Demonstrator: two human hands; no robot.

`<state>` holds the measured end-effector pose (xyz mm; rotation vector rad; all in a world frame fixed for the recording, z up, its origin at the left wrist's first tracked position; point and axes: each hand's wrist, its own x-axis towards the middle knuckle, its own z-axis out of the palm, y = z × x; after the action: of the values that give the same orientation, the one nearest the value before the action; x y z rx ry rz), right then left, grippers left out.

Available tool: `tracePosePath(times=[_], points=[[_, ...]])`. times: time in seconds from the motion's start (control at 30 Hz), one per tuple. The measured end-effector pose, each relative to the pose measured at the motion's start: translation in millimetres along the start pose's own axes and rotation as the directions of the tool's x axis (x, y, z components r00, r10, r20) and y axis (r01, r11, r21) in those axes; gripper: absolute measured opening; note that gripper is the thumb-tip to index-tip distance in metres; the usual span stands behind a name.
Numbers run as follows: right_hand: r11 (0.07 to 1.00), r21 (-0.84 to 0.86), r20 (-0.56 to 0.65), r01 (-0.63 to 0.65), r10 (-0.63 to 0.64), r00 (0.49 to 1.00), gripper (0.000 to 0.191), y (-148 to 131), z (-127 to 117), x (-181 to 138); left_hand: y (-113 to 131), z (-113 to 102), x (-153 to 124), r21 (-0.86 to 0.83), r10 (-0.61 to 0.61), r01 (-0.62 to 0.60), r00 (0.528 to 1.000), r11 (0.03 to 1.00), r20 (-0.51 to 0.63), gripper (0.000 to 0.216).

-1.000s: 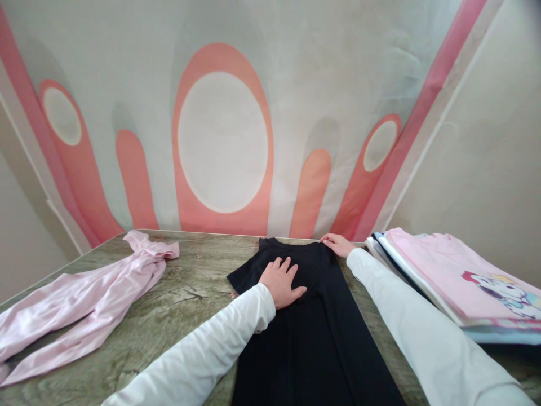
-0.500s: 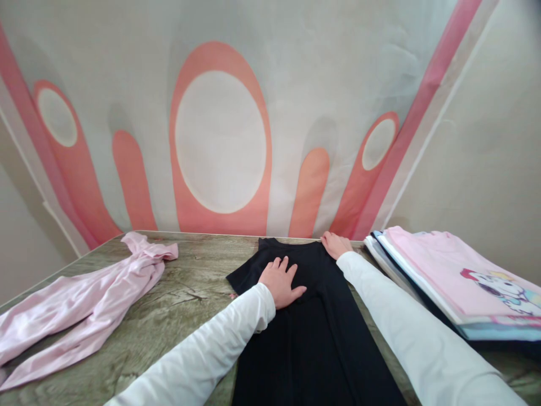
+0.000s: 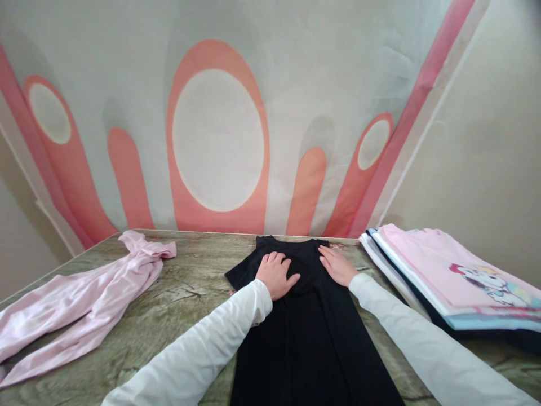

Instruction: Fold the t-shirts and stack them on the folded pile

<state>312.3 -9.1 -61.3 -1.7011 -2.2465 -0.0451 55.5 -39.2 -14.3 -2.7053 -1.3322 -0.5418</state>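
A black garment (image 3: 308,332) lies flat down the middle of a wood-grain table (image 3: 186,299), its top end toward the wall. My left hand (image 3: 275,274) rests palm down on its upper part, fingers stretched out. On the garment's upper right side my right hand (image 3: 336,265) also lies flat, fingers out. Neither hand grips anything. Both arms wear white sleeves.
A crumpled pale pink garment (image 3: 80,299) sprawls on the table's left side. At the right stands a stack of folded clothes (image 3: 443,276), topped by a pink shirt with a cartoon print. A wall with pink and orange shapes (image 3: 220,141) rises behind the table.
My right hand has slid from the garment's far right corner inward and toward me onto the cloth. My left hand has barely moved.
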Motion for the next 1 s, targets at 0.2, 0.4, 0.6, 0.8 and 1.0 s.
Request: tracePosePath(times=[0.2, 0.4, 0.6, 0.8, 1.0], points=[[0.988, 0.002, 0.117, -0.153, 0.152, 0.981, 0.059, 10, 4, 6, 3, -2, -3, 0.029, -0.017, 0.018, 1.000, 0.999, -0.017, 0.045], [0.974, 0.081, -0.059, -0.211, 0.216, 0.975, 0.051, 15, 4, 7, -6, -1, 0, 0.013, -0.022, 0.022, 1.000, 1.000, -0.003, 0.041], [0.973, 0.093, -0.162, -0.209, 0.222, 0.962, 0.034, 25, 5, 11, -31, 3, 24, -0.096, -0.098, 0.096, 0.995, 0.991, -0.011, 0.031], [0.981, 0.061, -0.162, -0.183, 0.190, 0.968, 0.031, 26, 8, 11, -39, 16, 38, -0.156, -0.247, 0.248, 0.969, 0.956, 0.028, 0.027], [0.985, 0.035, -0.161, -0.171, 0.175, 0.971, 0.033, 25, 8, 10, -36, 15, 40, -0.289, -0.235, 0.214, 0.971, 0.933, -0.040, 0.010]])
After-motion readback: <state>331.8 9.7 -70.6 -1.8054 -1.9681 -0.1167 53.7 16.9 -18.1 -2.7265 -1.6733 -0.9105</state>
